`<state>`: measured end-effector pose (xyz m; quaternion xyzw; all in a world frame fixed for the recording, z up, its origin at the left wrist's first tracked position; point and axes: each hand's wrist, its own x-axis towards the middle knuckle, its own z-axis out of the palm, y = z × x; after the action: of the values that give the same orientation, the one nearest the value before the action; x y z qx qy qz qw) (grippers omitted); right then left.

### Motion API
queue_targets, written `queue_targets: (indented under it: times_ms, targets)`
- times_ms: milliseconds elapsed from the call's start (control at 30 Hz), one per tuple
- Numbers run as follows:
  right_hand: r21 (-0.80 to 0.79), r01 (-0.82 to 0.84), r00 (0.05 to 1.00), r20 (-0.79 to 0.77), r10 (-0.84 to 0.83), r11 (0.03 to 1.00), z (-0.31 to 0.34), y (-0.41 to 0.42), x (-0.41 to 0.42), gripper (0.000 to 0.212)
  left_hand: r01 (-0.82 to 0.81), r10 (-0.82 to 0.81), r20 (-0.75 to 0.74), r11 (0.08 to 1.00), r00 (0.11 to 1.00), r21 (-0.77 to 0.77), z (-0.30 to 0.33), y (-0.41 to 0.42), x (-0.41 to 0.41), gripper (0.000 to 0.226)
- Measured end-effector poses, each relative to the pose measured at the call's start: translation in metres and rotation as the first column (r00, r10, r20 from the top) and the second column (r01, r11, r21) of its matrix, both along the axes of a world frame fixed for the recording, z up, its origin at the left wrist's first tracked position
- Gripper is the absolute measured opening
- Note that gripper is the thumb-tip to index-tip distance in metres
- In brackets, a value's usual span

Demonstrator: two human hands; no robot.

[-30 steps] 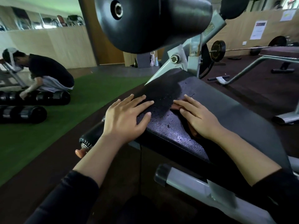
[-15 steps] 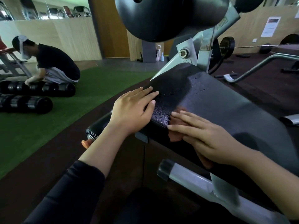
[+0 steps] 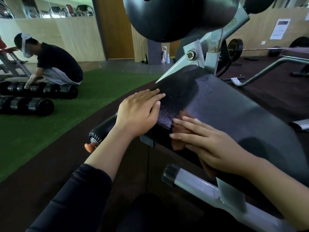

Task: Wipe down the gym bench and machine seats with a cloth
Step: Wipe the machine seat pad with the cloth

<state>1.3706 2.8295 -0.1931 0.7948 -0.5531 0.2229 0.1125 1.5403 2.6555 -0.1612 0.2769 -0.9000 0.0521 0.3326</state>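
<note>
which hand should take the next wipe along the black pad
Right. The right hand already presses the orange cloth flat against the near edge of the pad. The left hand lies bare on the pad's left corner, holding nothing, and probably just steadies.

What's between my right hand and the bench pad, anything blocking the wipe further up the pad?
Only the cloth, pressed under the right hand at the pad's near edge. Up the pad nothing visible blocks; the left hand rests flat on its left corner, beside the path.

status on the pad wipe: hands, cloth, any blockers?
Left hand flat on the black pad, bracing. Right hand presses the orange cloth over the pad's near edge, fingers straight. Nothing in the way.
</note>
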Motion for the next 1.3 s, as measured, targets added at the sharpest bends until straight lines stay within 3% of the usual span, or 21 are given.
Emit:
queue_targets:
  times_ms: [133, 267, 400, 533, 667, 900, 1067, 1300]
  targets:
    - [0.084, 0.024, 0.980, 0.194, -0.040, 0.996, 0.001, 0.004, -0.044, 0.040, -0.009, 0.009, 0.004, 1.000, 1.000, 0.015, 0.000, 0.002, 0.000, 0.048]
    - [0.074, 0.131, 0.942, 0.301, -0.147, 0.989, 0.015, -0.035, -0.037, 0.037, -0.034, 0.033, 0.020, 0.999, 0.999, 0.028, 0.002, 0.007, 0.001, 0.048]
    - [0.051, 0.186, 0.957, 0.218, -0.193, 0.981, 0.020, -0.046, -0.005, 0.039, -0.039, 0.032, 0.080, 0.995, 0.996, 0.091, 0.007, 0.009, 0.002, 0.049]
    - [0.084, 0.077, 0.995, 0.050, -0.082, 0.993, 0.012, -0.012, -0.007, 0.042, -0.067, 0.014, 0.237, 0.974, 0.971, 0.215, 0.020, 0.004, -0.003, 0.045]
    - [0.120, 0.014, 0.988, 0.148, -0.032, 0.993, 0.012, 0.000, -0.025, 0.040, -0.054, -0.043, 0.335, 0.960, 0.941, 0.275, 0.031, -0.008, -0.021, 0.047]
    - [0.156, 0.175, 0.940, 0.267, -0.212, 0.972, 0.025, -0.024, -0.040, 0.039, -0.089, -0.064, 0.426, 0.940, 0.903, 0.330, 0.043, -0.017, -0.047, 0.047]
    - [0.181, 0.240, 0.925, 0.257, -0.282, 0.954, 0.030, -0.034, -0.053, 0.043, -0.154, -0.023, 0.446, 0.922, 0.895, 0.356, 0.048, -0.018, -0.061, 0.044]
    - [0.187, 0.192, 0.875, 0.412, -0.255, 0.963, 0.014, -0.043, -0.063, 0.045, -0.209, 0.033, 0.448, 0.913, 0.893, 0.350, 0.046, -0.016, -0.072, 0.044]
